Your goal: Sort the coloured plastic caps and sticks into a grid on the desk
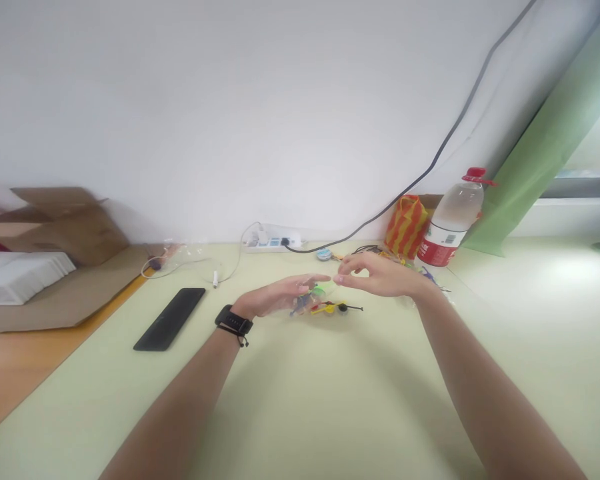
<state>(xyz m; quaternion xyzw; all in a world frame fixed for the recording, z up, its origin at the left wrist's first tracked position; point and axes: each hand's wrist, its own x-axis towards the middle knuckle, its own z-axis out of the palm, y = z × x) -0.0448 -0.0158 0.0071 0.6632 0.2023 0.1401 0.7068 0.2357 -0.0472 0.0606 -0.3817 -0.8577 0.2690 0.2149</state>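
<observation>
We see the small colourful plastic pieces [329, 308] just below the left hand [280, 295], fingers extended; the right hand's [377, 275] thumb and forefinger nearly meet — whether either grips anything, we cannot tell. A careless nudge could scatter the pieces.

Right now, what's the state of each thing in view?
Left hand: fingers extended beside colourful pieces
Right hand: fingers bent, grip unclear
Colourful pieces: partly hidden by left hand
Bottle: upright, cap on
Cardboard box: open
Power strip: black plug inserted
Watch: strapped on
Black slab: lying flat
</observation>
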